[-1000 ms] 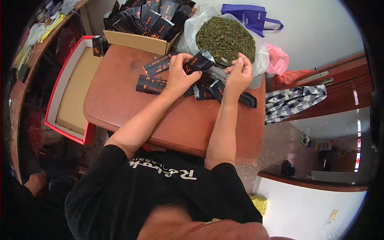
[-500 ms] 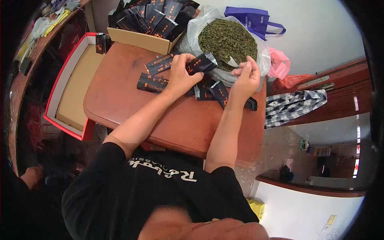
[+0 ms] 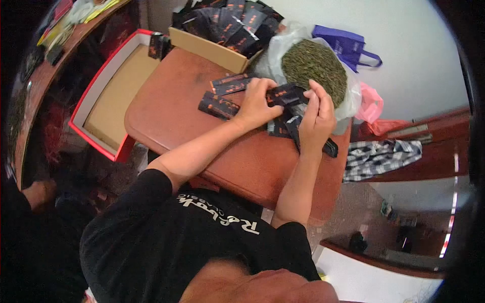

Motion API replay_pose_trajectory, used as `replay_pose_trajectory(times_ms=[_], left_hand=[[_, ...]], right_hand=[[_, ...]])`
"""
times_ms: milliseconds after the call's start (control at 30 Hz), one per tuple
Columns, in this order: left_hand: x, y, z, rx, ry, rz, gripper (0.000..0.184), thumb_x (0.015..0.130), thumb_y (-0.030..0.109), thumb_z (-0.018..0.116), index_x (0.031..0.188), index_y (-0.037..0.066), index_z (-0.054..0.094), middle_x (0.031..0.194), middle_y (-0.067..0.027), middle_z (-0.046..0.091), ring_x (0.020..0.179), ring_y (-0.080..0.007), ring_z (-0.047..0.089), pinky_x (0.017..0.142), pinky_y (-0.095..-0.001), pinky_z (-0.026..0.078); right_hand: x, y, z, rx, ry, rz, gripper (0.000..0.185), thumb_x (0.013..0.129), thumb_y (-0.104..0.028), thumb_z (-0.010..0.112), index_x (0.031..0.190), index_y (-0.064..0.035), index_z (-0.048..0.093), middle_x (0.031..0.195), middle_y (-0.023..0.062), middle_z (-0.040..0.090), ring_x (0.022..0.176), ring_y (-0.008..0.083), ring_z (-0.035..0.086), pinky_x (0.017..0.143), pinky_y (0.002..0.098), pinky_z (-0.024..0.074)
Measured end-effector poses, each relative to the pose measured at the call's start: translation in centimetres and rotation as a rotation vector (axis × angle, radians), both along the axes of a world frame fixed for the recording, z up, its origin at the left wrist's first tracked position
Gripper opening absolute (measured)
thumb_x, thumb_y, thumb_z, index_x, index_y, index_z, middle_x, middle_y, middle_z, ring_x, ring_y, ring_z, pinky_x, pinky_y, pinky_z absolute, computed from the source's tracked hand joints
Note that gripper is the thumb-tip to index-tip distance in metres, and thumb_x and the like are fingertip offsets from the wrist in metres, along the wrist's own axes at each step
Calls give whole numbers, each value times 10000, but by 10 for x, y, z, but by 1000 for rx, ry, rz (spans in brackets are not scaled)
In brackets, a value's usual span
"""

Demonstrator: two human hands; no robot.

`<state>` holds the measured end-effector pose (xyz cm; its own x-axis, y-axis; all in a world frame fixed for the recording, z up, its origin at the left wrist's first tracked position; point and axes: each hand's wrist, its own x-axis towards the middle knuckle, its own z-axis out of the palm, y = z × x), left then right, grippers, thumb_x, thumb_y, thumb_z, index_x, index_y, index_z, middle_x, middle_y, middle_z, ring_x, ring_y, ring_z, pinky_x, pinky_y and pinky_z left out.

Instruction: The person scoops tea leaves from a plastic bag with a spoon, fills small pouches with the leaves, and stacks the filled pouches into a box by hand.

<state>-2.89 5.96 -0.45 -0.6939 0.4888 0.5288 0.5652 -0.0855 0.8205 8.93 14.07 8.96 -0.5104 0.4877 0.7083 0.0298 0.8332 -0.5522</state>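
My left hand (image 3: 256,106) grips a black pouch (image 3: 284,95) with orange print, its mouth end toward the right. At that end is my right hand (image 3: 318,113), fingers bent and pinched together. A shiny spoon showed in these fingers in the earlier view; now it is hidden. Just behind both hands stands a clear plastic bag (image 3: 275,54) full of dried green leaves (image 3: 316,68). Two filled-looking black packets (image 3: 220,105) lie left of my left hand. More pouches (image 3: 279,128) lie beneath and beside my right hand, partly covered.
A cardboard box (image 3: 207,50) heaped with black pouches (image 3: 237,25) stands at the table's (image 3: 187,121) back. Left is a red-edged shallow box (image 3: 113,86) with a black packet in its corner. Blue (image 3: 343,43) and pink bags (image 3: 370,103) lie behind and right. Another person's hand (image 3: 40,194) shows lower left.
The camera view has shifted, so the table sits further right and lower. My right hand has come to the pouch's mouth, and the spoon has gone out of sight.
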Motion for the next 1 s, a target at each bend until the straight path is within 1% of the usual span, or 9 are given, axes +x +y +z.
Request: replay_pose_trajectory(times_ms=[100, 167, 233, 267, 367, 533, 600, 733, 1000], left_hand=[[1, 1, -3, 12, -11, 13, 491, 617, 172, 759, 1049, 61, 553, 1030, -157, 514, 1013, -356, 495, 894, -426, 422], [2, -1, 0, 25, -1, 41, 479, 622, 173, 762, 1043, 61, 562, 1020, -151, 517, 1000, -337, 505, 874, -414, 434], [5, -5, 6, 25, -9, 61, 475, 626, 176, 766, 1042, 57, 571, 1007, -145, 521, 987, -324, 515, 867, -401, 441], [5, -8, 8, 22, -23, 52, 477, 631, 187, 765, 1048, 63, 571, 1012, -145, 519, 989, -332, 510, 879, -405, 435], [5, -20, 19, 89, -94, 16, 475, 646, 179, 765, 1061, 63, 566, 1036, -133, 510, 1008, -317, 517, 903, -398, 435], [-18, -79, 48, 219, -108, -62, 508, 646, 184, 793, 1084, 57, 569, 1061, -117, 514, 1001, -273, 540, 880, -377, 454], [-52, -117, 58, 216, -33, -74, 532, 653, 202, 808, 1107, 56, 572, 1062, -116, 516, 983, -242, 560, 839, -368, 488], [-139, -194, 65, 220, -232, 28, 568, 676, 163, 850, 1162, 42, 581, 1104, -105, 543, 1000, -211, 584, 846, -333, 519], [-353, -273, -67, -46, -152, 510, 576, 723, 191, 851, 1196, 6, 581, 1125, -137, 629, 1007, -228, 634, 857, -359, 535]], right_hand=[[-1, -3, -2, 314, -64, -60, 224, 962, -60, 522, 1121, -28, 677, 1059, 119, 695, 954, 285, 663, 848, 384, 512], [4, -2, -5, 189, 8, -193, 226, 973, -65, 510, 1122, -3, 669, 1050, 111, 700, 925, 255, 665, 836, 360, 514], [11, 3, -7, -238, 295, -185, 255, 1019, -126, 491, 1180, 13, 632, 1026, 109, 691, 805, 155, 615, 685, 273, 509], [14, 2, 2, -110, 297, -336, 281, 1031, -160, 486, 1208, 15, 616, 1001, 111, 685, 731, 132, 578, 608, 243, 481], [26, 5, 13, -220, 447, -378, 285, 1022, -175, 498, 1174, 43, 601, 887, 62, 635, 655, 116, 495, 595, 241, 430], [40, 30, -5, -522, 683, -17, 336, 1011, -153, 525, 1256, 78, 535, 897, 40, 556, 605, 90, 385, 559, 218, 349], [41, 33, -11, -558, 698, -15, 400, 1019, -186, 516, 1309, 89, 496, 919, 49, 543, 605, 87, 359, 552, 220, 326], [44, 43, -23, -538, 632, -24, 473, 1032, -252, 491, 1323, 119, 460, 948, 80, 523, 592, 84, 302, 528, 227, 285], [38, 44, -30, -576, 573, -30, 454, 1013, -263, 534, 1271, 109, 506, 918, 69, 506, 590, 90, 302, 510, 224, 255]])
